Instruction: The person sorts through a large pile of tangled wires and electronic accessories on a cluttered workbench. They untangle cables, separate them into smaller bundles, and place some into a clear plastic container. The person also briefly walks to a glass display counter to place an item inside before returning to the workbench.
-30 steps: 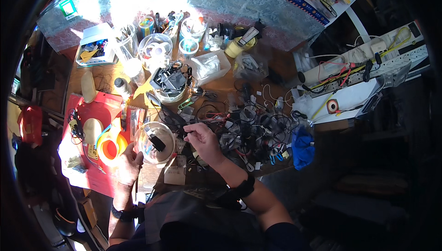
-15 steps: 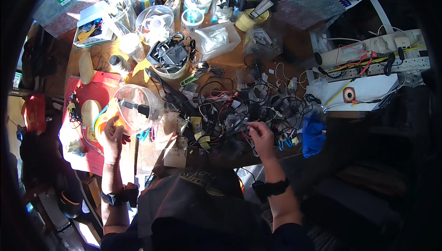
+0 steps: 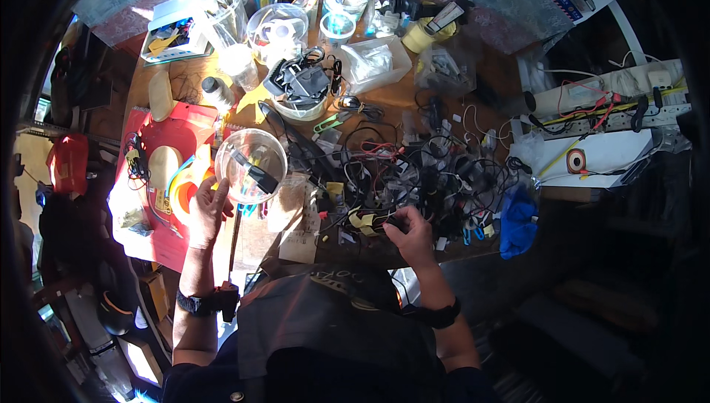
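Note:
My left hand (image 3: 209, 214) has its fingers at the near left rim of a round clear plastic tub (image 3: 275, 150), gripping it. The tub is tilted so its opening faces up toward me. A black plug-like piece (image 3: 257, 177) lies inside. Over the near edge of a heap of tangled cables (image 3: 377, 177), my right hand (image 3: 411, 239) has thumb and fingers pinched together. Something small and dark shows at those fingertips, too unclear to name. Yellow tags (image 3: 362, 221) lie just left of them.
Behind the heap stand a tub of black adapters (image 3: 299, 89), a clear box with plastic bags (image 3: 373, 63) and several cups. A red folder (image 3: 174, 196) lies left. Right are a blue bag (image 3: 518, 224) and a power strip (image 3: 592, 92).
The tub has turned so its opening faces me more squarely. My right hand has moved left and nearer along the heap, a dark thing at its fingertips. The whole view has shifted slightly.

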The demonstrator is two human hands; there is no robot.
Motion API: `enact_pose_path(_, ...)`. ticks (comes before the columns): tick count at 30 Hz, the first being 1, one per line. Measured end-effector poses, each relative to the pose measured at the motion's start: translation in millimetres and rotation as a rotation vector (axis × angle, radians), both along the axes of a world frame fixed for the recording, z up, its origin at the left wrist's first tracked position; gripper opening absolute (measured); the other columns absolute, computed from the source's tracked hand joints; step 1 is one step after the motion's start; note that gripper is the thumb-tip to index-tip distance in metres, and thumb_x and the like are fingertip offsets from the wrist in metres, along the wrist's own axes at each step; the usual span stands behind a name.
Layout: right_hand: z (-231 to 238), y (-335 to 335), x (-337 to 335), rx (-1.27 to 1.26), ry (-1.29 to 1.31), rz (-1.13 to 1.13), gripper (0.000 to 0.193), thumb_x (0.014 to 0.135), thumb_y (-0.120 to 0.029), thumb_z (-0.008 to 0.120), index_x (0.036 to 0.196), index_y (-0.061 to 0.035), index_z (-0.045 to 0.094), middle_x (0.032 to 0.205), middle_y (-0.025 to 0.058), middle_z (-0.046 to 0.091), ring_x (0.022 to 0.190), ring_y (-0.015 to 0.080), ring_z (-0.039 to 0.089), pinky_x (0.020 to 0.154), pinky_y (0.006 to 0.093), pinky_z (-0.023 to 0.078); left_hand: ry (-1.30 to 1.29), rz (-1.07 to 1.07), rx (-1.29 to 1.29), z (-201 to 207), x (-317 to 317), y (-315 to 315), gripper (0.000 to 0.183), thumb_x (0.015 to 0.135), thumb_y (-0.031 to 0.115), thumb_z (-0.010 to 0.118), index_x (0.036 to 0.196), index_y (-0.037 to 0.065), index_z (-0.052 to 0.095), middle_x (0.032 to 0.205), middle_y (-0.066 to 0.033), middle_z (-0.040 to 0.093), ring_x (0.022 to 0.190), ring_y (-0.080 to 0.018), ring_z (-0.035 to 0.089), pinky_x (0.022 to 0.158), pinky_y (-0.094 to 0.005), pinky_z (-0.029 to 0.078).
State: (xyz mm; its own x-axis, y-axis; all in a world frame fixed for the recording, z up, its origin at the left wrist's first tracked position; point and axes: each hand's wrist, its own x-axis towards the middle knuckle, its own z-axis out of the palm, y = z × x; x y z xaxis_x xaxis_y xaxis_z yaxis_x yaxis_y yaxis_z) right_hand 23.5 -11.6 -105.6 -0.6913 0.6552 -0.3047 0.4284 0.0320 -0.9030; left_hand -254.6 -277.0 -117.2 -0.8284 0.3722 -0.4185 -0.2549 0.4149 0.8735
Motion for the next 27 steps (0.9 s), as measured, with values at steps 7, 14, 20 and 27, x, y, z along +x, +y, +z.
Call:
enact_pose_path(7,62.9,35.3,13.9,-0.233,0.329,-0.565,0.012,0.083,-0.006,0.059,0.092,-0.002,0.054,0.081,0.0061,0.061,0.064,0.0122,0.061,0.044,0.0252,0.053,0.065,0.039,0.0,5.9,8.4,-0.3,0.047,0.088,0.028,0.06,0.12,-0.004,0.048,0.06,-0.0008,0.051,0.049,-0.0049,0.048,0.044,-0.0181,0.035)
enact_pose_path(14,77.6,46.4,23.8,0.779,-0.103,-0.257,0.015,0.083,-0.013,0.063,0.089,-0.0013,0.055,0.069,0.0061,0.059,0.058,0.0136,0.057,0.052,0.025,0.043,0.361,0.124,0.184,39.7,21.9,2.5,0.029,0.088,0.006,0.058,0.116,0.001,0.053,0.075,0.0035,0.042,0.067,-0.0036,0.038,0.064,-0.0163,0.035)
enact_pose_path(20,110.0,65.4,20.5,0.735,-0.021,-0.268,0.014,0.086,-0.013,0.062,0.088,-0.0009,0.056,0.072,-0.0016,0.059,0.061,0.0058,0.053,0.054,0.0202,0.042,0.181,-0.1,0.216,76.1,38.4,18.9,0.021,0.09,0.008,0.055,0.11,0.001,0.056,0.078,0.0006,0.054,0.072,-0.0049,0.047,0.066,-0.0192,0.04)
enact_pose_path(27,119.8,48.8,3.4,-0.158,0.364,-0.51,0.013,0.087,-0.019,0.06,0.089,-0.0063,0.06,0.073,-0.0004,0.061,0.049,0.003,0.048,0.036,0.0167,0.031,0.009,-0.439,0.208,94.4,53.2,56.0,0.018,0.086,0.008,0.059,0.103,0.001,0.06,0.076,0.0,0.056,0.063,-0.0035,0.049,0.055,-0.0199,0.041)
